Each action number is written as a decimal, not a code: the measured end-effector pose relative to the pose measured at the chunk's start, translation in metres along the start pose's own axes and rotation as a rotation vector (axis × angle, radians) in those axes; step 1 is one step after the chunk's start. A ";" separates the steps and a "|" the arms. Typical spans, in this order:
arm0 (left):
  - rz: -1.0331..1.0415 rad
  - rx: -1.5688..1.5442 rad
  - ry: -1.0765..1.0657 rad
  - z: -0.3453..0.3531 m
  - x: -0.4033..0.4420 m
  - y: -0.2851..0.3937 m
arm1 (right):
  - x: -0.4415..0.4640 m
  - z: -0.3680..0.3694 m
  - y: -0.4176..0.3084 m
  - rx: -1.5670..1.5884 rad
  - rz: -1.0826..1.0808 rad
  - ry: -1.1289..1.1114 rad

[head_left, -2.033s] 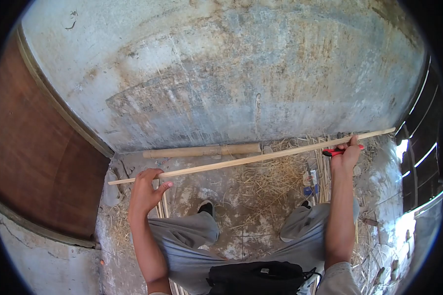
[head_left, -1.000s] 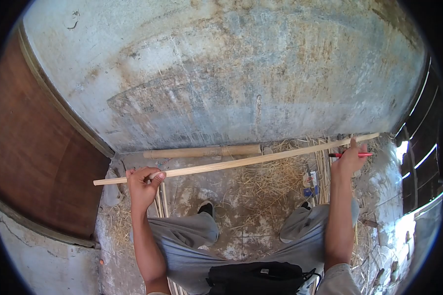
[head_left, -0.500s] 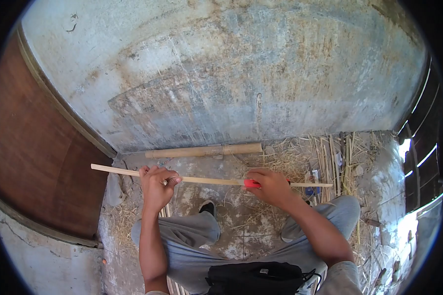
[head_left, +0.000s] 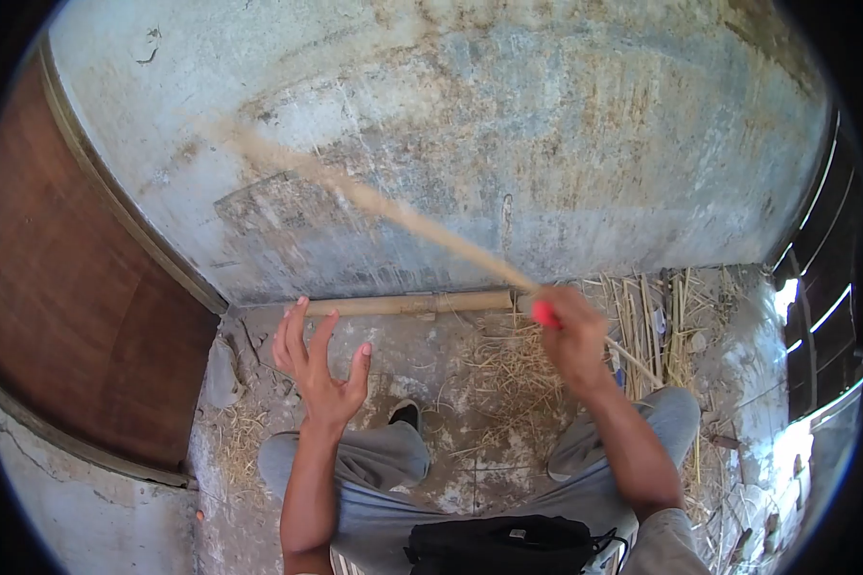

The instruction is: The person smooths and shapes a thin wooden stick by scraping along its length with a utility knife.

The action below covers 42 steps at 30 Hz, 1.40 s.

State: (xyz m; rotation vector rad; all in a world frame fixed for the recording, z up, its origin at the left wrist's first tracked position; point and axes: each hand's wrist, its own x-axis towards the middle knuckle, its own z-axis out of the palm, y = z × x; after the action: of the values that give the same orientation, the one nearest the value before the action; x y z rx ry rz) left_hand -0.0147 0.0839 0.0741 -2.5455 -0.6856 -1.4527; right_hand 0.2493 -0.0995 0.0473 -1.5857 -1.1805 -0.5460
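Gripping pale strip [head_left: 451,240] & red tool [head_left: 545,313] (type unclear) w/ R hand [head_left: 577,340]; L hand [head_left: 326,385], spread, holds nothing: firm R grip best steadies strip.

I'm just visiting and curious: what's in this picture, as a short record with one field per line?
Left hand: open, spread, gripping nothing
Right hand: closed on a pale strip, with a red object
Strip position: slanting up leftward, far end blurred
Wall base: a pole lying on the floor
Floor litter: loose shavings, thin sticks
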 end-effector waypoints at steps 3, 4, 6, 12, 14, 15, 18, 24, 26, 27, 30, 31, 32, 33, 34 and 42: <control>-0.041 0.014 -0.027 0.001 -0.002 -0.003 | 0.031 -0.038 0.018 -0.224 -0.082 0.349; -0.048 0.014 -0.020 0.001 -0.003 -0.004 | 0.038 -0.054 0.027 -0.334 -0.062 0.468; -0.061 -0.005 -0.033 0.001 -0.003 -0.007 | 0.059 -0.093 0.020 -0.475 -0.097 0.713; -0.042 -0.049 -0.001 0.005 -0.009 -0.002 | 0.068 -0.120 0.002 0.233 0.391 1.031; -0.010 -0.080 -0.019 0.009 -0.011 0.005 | 0.052 -0.093 0.019 0.493 0.537 0.916; 0.012 -0.110 -0.036 0.012 -0.011 0.010 | 0.046 -0.079 0.019 0.576 0.591 0.868; 0.086 -0.136 -0.200 0.020 -0.011 0.029 | 0.032 -0.045 0.006 0.781 0.756 0.764; 0.191 0.087 -0.266 0.034 -0.012 0.052 | 0.000 0.004 -0.022 0.985 1.025 0.555; 0.189 0.113 -0.299 0.029 -0.014 0.042 | -0.015 0.018 -0.012 0.998 1.098 0.490; 0.182 0.140 -0.326 0.025 -0.014 0.037 | -0.019 0.021 -0.011 1.010 1.164 0.417; 0.139 0.050 -0.425 -0.011 -0.008 0.036 | -0.018 0.024 -0.014 0.952 1.213 0.340; 0.144 0.050 -0.424 -0.024 -0.008 0.038 | -0.019 0.025 -0.013 0.954 1.211 0.345; 0.065 0.038 -0.525 -0.040 -0.009 0.041 | -0.021 0.026 -0.014 0.963 1.245 0.281; -0.019 0.029 -0.630 -0.055 -0.011 0.042 | -0.026 0.029 -0.015 0.973 1.283 0.212; -0.023 0.037 -0.639 -0.069 -0.014 0.043 | -0.032 0.033 -0.018 0.978 1.294 0.206; -0.459 -0.653 -1.309 -0.066 -0.036 0.038 | -0.058 0.044 -0.049 1.093 1.301 -0.084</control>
State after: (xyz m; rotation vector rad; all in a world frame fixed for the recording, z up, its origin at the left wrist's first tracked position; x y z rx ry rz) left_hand -0.0653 0.0164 0.0827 -3.8909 -1.0596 0.3235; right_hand 0.1730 -0.0852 0.0068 -1.0325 -0.1592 0.8888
